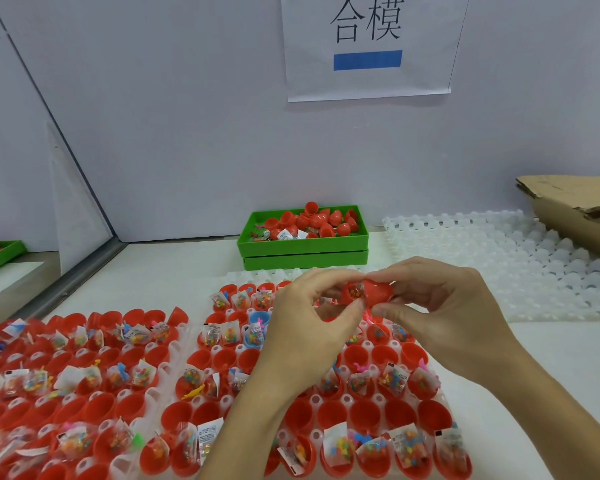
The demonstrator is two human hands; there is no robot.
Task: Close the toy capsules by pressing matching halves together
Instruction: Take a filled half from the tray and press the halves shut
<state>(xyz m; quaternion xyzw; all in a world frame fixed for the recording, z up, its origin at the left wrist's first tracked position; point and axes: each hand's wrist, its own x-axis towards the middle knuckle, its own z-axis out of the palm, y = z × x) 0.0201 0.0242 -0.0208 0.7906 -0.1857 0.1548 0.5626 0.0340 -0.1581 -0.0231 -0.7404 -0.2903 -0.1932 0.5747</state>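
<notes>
A red capsule (369, 293) is held in mid-air above the far edge of the near tray (312, 400), between both hands. The left hand (312, 327) is curled at the capsule's 9 o'clock end, thumb and fingertips pinched on the half where a clear toy packet (355, 292) shows at the seam. The right hand (440, 306) is curled at the 3 o'clock end, gripping the other half. The capsule's long axis is laid roughly 9-to-3, so the halves are prob. to be driven together along that line; both hands are equally near. Whether the seam is fully shut can't be told; the packet at the join looks liable to be pinched.

Counts, approx.: 1 capsule in hand; 2 filled trays, the second tray (66, 393) at 9 o'clock of the first, each w/ dozens of open red halves, many w/ packets; 2 blue halves (258, 320) seen; 1 green bin (303, 244) at 12 o'clock w/ a dozen-odd loose red halves; an empty white tray (534, 271) at 2 o'clock.
</notes>
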